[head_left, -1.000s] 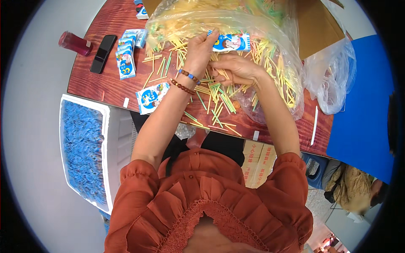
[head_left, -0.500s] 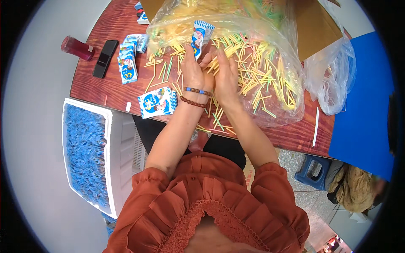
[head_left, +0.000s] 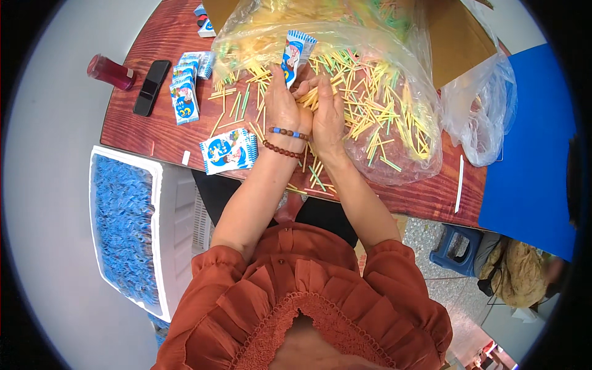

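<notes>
My left hand [head_left: 283, 106] is closed around the lower part of a small blue-and-white printed packet [head_left: 298, 50], which stands up from the fingers with its striped end at the top. Two beaded bracelets circle that wrist. Close beside it, its heel against the left hand, my right hand [head_left: 328, 123] has its fingers curled over a small bunch of thin yellow sticks [head_left: 312, 98]. Under and around both hands lie many loose thin sticks [head_left: 376, 117] in yellow, green and pink, spilling from a large clear plastic bag [head_left: 404, 171]. The packet's mouth is too small to make out.
Left on the red-brown table [head_left: 132, 132] are a stack of packets [head_left: 227, 152], a row of packets [head_left: 185, 98], a phone [head_left: 152, 87] and a red jar [head_left: 111, 72]. A foam box [head_left: 157, 234] of blue packets stands below left; a cardboard flap [head_left: 462, 46] and a crumpled bag [head_left: 478, 123] are right.
My right fingers have bent further over the yellow sticks, closer to the packet. My left hand still holds the packet, nearly in the same place. The whole view has shifted slightly.
</notes>
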`<state>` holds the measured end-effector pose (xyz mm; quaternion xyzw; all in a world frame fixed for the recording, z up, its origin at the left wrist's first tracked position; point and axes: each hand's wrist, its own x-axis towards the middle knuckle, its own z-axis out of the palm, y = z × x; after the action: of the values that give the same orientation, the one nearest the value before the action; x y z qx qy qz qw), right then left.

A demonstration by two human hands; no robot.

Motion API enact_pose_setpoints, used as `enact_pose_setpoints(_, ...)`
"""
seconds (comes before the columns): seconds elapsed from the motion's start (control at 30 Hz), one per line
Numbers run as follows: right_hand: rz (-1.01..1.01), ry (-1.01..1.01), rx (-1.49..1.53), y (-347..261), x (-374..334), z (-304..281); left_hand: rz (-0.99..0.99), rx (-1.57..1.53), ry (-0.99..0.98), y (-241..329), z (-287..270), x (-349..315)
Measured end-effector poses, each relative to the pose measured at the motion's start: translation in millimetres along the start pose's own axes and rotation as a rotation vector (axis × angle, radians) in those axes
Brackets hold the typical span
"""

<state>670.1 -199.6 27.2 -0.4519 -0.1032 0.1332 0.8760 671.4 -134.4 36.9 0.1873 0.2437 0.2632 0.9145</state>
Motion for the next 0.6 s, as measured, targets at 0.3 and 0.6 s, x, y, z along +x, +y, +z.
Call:
enact_pose_setpoints(0.3,0.014,-0.098,-0.087,0.2,5.8,-10.3,0.011,0.093,-0.019,-2.1,-5.9,3.4)
enact_pose_setpoints(0.6,-0.456,-0.106,-0.085,-69.5,27.3,22.5,0.22,0.172,-0.299,21.0,-17.2,-16.9)
